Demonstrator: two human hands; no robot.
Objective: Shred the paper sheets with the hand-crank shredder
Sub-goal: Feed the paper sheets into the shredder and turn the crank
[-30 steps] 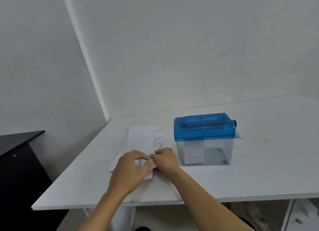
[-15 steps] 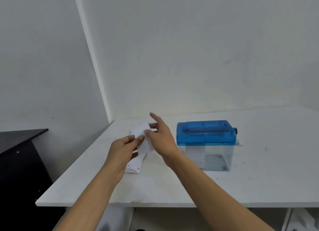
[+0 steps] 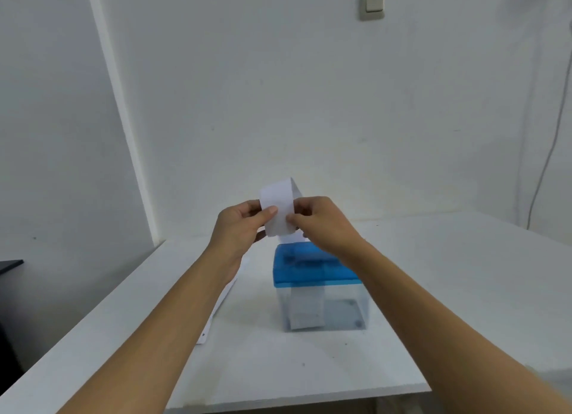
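white table (image 3: 448, 289), blue-lidded clear shredder (image 3: 318, 289) standing on it, paper sheets (image 3: 216, 311) lying just left

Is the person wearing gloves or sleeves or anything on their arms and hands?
No. The left hand and the right hand are bare: no gloves, and no rings show. The left forearm and the right forearm are bare too. No sleeve comes into view, and neither wrist has a watch or bracelet.

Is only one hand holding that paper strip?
No, the left hand and the right hand both pinch the paper strip above the shredder.
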